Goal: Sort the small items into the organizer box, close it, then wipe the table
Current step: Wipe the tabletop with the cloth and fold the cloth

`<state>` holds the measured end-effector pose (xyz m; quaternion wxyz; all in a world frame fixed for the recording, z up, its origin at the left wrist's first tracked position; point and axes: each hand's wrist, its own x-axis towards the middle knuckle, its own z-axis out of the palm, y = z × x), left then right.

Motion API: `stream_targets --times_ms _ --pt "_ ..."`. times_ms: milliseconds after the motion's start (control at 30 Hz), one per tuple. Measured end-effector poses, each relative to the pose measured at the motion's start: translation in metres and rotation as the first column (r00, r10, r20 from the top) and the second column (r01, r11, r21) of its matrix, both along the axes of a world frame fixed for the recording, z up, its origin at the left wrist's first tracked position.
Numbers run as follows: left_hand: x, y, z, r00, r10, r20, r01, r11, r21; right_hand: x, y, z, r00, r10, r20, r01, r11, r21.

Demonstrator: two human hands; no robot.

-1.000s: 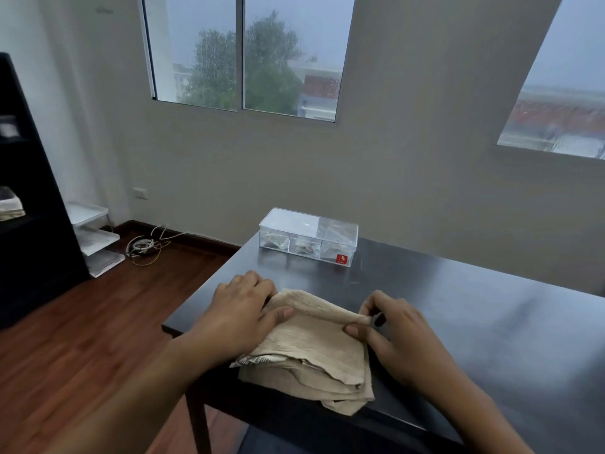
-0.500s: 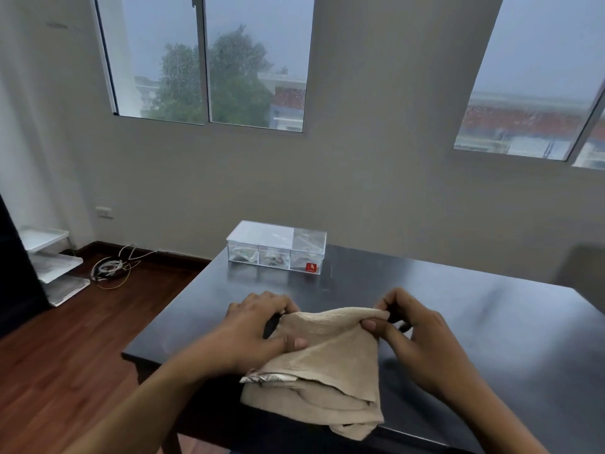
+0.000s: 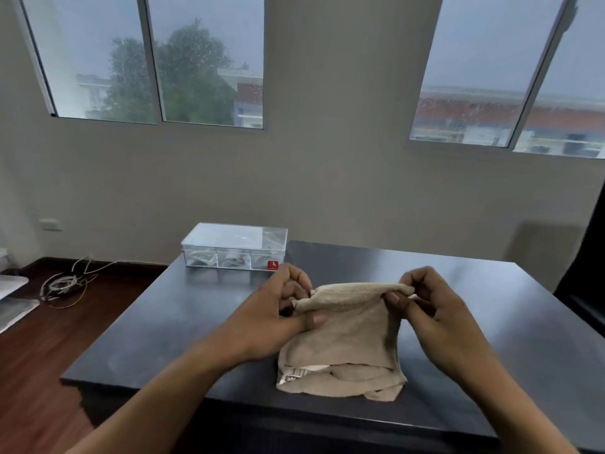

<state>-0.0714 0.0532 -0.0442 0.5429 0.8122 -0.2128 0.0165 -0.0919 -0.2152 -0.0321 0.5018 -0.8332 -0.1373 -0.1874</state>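
Seen from the head camera, the left hand [image 3: 275,317] and right hand [image 3: 429,309] each pinch an upper corner of a beige terry-cloth towel [image 3: 347,339], lifting its top edge between them while its folded lower layers rest on the dark glossy table [image 3: 491,322] just below the wrists, a hold that looks meant to open the cloth for wiping. Beyond the left hand's knuckles, near the table's far edge, the clear plastic organizer box [image 3: 234,245] sits with its lid down, small items visible inside its compartments, suggesting the sorting is done.
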Motion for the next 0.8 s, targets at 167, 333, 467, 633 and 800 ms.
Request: stream_targets --times_ms 167,333,467,633,800 --pt "0.005 -0.028 0.018 0.999 -0.025 0.027 0.026 0.999 -0.019 -0.003 -0.022 0.009 0.992 -0.125 0.007 0.124 0.985 0.117" --pt "0.010 -0.068 0.027 0.996 -0.086 0.035 0.088 0.994 -0.064 -0.011 -0.054 0.017 0.968 -0.251 0.011 0.247 0.958 0.146" --pt "0.013 -0.107 0.031 0.982 -0.190 0.017 0.191 0.979 -0.074 -0.016 -0.090 0.025 0.931 -0.360 0.051 0.353 0.929 0.113" --pt "0.005 -0.157 0.034 0.965 -0.262 -0.022 0.260 0.963 -0.070 -0.028 -0.137 0.030 0.888 -0.457 0.058 0.453 0.889 0.070" --pt "-0.009 -0.203 0.031 0.949 -0.305 -0.074 0.300 0.951 -0.070 -0.040 -0.181 0.029 0.838 -0.545 0.023 0.545 0.838 -0.021"
